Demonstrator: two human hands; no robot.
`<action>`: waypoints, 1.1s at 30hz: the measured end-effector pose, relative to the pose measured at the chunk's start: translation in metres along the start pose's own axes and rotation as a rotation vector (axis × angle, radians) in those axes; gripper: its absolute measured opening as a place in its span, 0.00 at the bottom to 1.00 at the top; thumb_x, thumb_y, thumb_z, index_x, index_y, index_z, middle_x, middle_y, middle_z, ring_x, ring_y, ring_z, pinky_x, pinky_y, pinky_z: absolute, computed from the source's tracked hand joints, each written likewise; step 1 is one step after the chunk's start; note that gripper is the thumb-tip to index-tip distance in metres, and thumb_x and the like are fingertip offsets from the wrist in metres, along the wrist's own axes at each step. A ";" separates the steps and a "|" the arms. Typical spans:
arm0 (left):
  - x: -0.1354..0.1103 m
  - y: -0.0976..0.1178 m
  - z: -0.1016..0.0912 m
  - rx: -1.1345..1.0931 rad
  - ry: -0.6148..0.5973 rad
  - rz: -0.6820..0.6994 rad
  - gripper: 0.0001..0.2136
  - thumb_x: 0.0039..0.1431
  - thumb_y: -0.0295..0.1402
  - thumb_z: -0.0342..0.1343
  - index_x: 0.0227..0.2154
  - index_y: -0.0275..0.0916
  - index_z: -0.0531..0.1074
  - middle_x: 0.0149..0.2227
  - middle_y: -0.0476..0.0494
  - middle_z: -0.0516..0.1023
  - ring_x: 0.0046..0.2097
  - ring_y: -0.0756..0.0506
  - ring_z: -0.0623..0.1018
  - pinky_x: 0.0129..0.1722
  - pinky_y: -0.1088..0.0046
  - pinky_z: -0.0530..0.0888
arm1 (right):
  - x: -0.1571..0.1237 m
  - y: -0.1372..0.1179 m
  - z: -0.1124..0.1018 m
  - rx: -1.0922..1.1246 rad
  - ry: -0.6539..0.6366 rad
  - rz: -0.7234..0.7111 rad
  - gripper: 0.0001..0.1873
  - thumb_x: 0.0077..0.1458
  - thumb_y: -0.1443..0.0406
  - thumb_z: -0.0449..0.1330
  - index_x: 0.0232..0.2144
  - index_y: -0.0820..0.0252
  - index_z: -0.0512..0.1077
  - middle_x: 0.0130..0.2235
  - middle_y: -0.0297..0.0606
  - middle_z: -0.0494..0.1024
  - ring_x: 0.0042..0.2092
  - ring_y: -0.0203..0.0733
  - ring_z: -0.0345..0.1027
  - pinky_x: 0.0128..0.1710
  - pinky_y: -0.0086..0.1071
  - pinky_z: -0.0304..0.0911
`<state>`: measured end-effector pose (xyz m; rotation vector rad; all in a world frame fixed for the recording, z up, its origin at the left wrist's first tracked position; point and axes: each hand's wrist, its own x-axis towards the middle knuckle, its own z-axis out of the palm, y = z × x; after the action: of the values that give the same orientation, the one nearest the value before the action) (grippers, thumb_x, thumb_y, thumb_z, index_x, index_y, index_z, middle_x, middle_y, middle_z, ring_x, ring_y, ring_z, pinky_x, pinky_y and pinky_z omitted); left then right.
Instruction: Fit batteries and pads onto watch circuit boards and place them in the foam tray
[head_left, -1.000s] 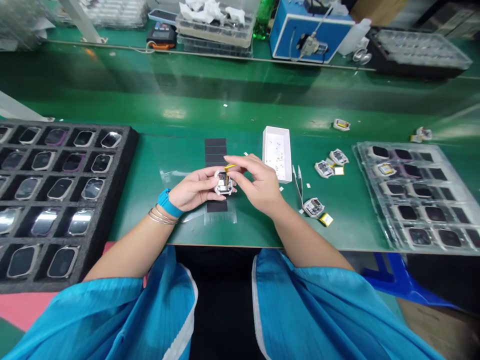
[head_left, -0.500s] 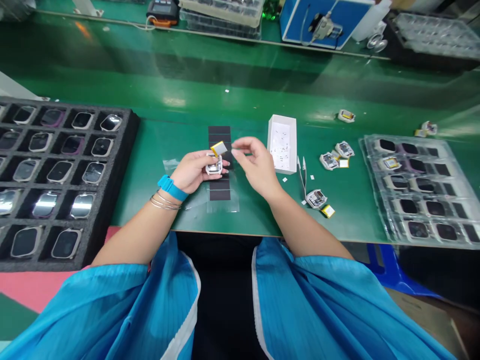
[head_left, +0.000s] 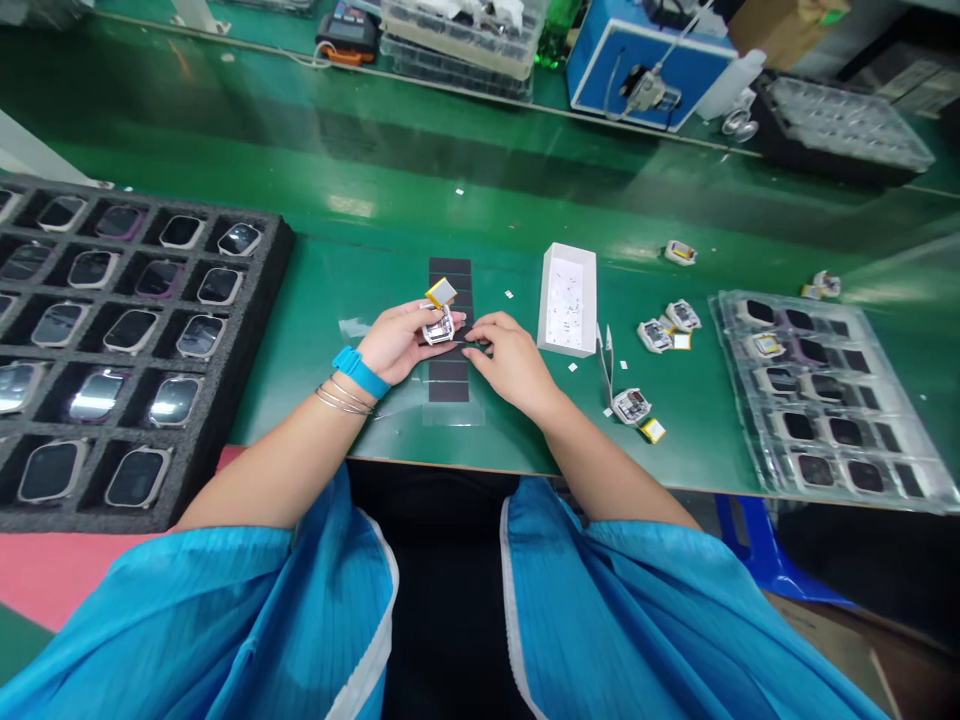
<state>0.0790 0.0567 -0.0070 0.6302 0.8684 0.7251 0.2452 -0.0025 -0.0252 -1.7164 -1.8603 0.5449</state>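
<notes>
My left hand (head_left: 399,343) is closed around a small open watch body (head_left: 438,328) whose yellow-edged battery (head_left: 441,293) sticks up on its lead. My right hand (head_left: 508,359) rests just to the right of it, fingertips pinching at a black pad on the strip of black foam pads (head_left: 450,340) that lies on a clear film on the green mat. The pinch is tight and I cannot make out more than the pad's edge.
A black foam tray (head_left: 247,330) of watch faces fills the left. A white box (head_left: 568,299), tweezers (head_left: 604,352), loose watch bodies (head_left: 631,405) and a clear tray (head_left: 825,400) of watches lie to the right. A blue machine (head_left: 645,60) stands across the belt.
My right hand let go of the battery, lifted away, then came down onto the black pad strip beside the watch body. The battery now stands up freely. My left hand kept its hold.
</notes>
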 end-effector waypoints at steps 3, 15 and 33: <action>0.001 -0.001 0.000 -0.014 0.015 0.001 0.07 0.56 0.22 0.56 0.38 0.32 0.75 0.37 0.39 0.82 0.43 0.44 0.81 0.52 0.54 0.74 | 0.005 0.000 0.000 0.001 0.002 0.037 0.03 0.53 0.71 0.64 0.29 0.60 0.76 0.41 0.41 0.72 0.44 0.45 0.70 0.49 0.42 0.67; 0.001 -0.002 0.003 -0.002 0.072 0.027 0.06 0.56 0.20 0.53 0.32 0.32 0.74 0.32 0.41 0.82 0.32 0.50 0.79 0.41 0.69 0.78 | -0.008 0.002 -0.009 -0.034 0.069 -0.433 0.05 0.61 0.70 0.54 0.33 0.58 0.68 0.43 0.44 0.71 0.46 0.47 0.64 0.48 0.45 0.64; -0.005 -0.011 0.009 0.240 -0.035 -0.043 0.05 0.51 0.26 0.61 0.32 0.35 0.80 0.29 0.45 0.81 0.28 0.49 0.79 0.31 0.72 0.80 | -0.001 -0.009 -0.007 0.632 0.089 -0.037 0.12 0.47 0.64 0.67 0.28 0.56 0.66 0.30 0.30 0.78 0.33 0.36 0.72 0.38 0.34 0.69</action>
<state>0.0872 0.0445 -0.0081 0.8323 0.9415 0.5738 0.2429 -0.0053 -0.0143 -1.2551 -1.4399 0.9077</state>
